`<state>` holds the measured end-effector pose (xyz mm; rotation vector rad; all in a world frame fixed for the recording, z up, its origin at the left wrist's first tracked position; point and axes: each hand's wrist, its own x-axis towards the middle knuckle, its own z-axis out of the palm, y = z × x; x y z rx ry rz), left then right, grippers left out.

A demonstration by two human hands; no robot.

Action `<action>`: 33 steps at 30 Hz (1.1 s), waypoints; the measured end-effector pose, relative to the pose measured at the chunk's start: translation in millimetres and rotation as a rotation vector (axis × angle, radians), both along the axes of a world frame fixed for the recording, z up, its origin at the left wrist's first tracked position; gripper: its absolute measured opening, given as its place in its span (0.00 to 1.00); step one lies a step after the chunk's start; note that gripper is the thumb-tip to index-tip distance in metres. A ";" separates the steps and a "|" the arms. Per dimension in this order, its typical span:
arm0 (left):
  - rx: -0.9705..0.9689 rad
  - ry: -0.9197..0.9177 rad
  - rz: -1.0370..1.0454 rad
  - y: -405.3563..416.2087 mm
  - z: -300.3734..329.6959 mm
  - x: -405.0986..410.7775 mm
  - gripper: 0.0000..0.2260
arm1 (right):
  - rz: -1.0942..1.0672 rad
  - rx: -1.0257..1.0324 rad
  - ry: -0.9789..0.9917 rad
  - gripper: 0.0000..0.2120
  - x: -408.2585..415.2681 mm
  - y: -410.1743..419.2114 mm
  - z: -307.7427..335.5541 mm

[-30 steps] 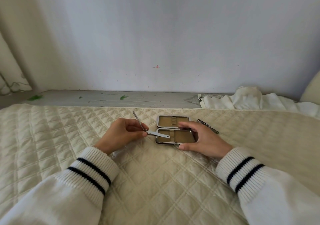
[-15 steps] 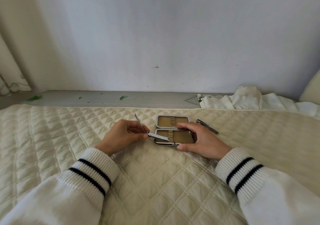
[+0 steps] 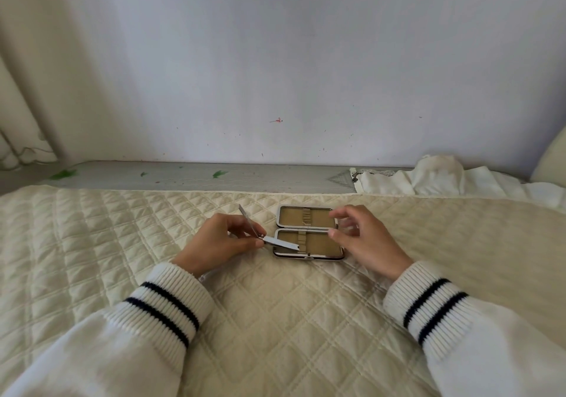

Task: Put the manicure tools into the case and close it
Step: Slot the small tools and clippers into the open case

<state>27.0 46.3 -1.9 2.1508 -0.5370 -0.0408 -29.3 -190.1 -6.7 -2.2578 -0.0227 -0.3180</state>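
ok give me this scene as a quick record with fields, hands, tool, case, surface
left hand: pinches a nail clipper, lever swung up
clipper position: tip over the left edge of the case's near half
right hand: fingers loosely curled above the right end of the case, holding nothing
case: open flat, both tan halves show only loops, no tools in them
surface: cream quilt
task state: no tool seated, case not closed

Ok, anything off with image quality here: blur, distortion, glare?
Head view: the right hand shows motion blur at its fingers; the left hand, the nail file it holds and the open case read sharp. Wide-angle bending curves the ledge and quilt. Light is soft and even, no glare.
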 end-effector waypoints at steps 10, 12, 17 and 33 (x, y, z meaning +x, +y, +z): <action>0.032 -0.002 0.003 -0.3 -1.0 0.0 0.06 | -0.136 -0.163 -0.002 0.10 5.7 7.6 -6.1; 0.040 -0.007 0.006 -0.9 -0.7 -0.3 0.05 | -0.162 -0.053 0.039 0.12 8.8 4.7 -5.6; 0.029 -0.062 0.037 -2.0 1.0 -1.9 0.04 | -0.218 0.568 0.141 0.16 14.5 0.9 -5.9; -0.025 -0.177 -0.003 -6.1 1.7 -4.0 0.08 | -0.103 1.029 0.196 0.05 7.7 4.1 -4.6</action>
